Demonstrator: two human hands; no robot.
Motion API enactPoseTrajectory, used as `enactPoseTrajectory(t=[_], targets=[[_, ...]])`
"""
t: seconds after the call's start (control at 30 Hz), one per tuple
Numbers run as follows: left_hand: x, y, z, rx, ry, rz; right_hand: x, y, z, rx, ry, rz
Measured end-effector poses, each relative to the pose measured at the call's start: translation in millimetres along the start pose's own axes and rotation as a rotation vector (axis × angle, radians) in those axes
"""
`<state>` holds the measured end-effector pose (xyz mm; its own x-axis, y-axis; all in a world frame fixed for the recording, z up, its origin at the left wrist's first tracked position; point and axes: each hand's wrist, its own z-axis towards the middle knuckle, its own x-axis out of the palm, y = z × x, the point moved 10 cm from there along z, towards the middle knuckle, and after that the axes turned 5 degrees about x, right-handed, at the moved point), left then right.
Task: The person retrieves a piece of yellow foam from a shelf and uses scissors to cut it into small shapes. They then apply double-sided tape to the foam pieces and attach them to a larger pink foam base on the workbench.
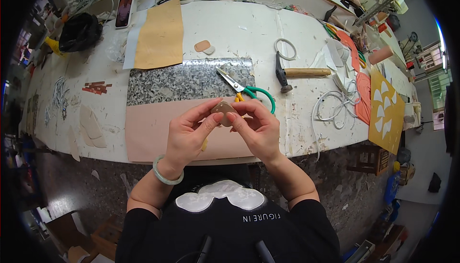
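Note:
Between the thumbs and fingertips of both hands is a small tan-brown piece with rounded edges (222, 111); its material cannot be made out. My left hand (194, 123) pinches its left side, and my right hand (256, 124) pinches its right side. Both are raised over a pale pink sheet (148, 129). Just beyond the fingers lie scissors (235, 85) with green and yellow handles, blades partly spread, on a speckled stone slab (167, 81). A small yellow bit (204, 144) shows beside my left palm.
A hammer (306, 72) and a white ring (285, 49) lie right of the slab. Coiled white cord (335, 105) is farther right, near a yellow sheet with cut-outs (389, 129). A tan sheet (160, 38), a phone (125, 9) and reddish strips (96, 88) are to the left.

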<state>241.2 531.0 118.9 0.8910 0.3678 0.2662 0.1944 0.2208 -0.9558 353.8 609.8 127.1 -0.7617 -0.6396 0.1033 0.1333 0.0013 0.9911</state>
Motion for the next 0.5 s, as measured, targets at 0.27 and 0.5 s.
enactPoseTrajectory(t=[0.27, 0.5], targets=[[3.7, 4.5, 39.8, 0.083, -0.047, 0.098, -18.3, -1.5, 39.6, 0.073, 0.09, -0.221], [-20.1, 32.2, 79.1, 0.006, -0.118, 0.072, -137.3, 30.6, 200.6, 0.057, -0.042, -0.212]])
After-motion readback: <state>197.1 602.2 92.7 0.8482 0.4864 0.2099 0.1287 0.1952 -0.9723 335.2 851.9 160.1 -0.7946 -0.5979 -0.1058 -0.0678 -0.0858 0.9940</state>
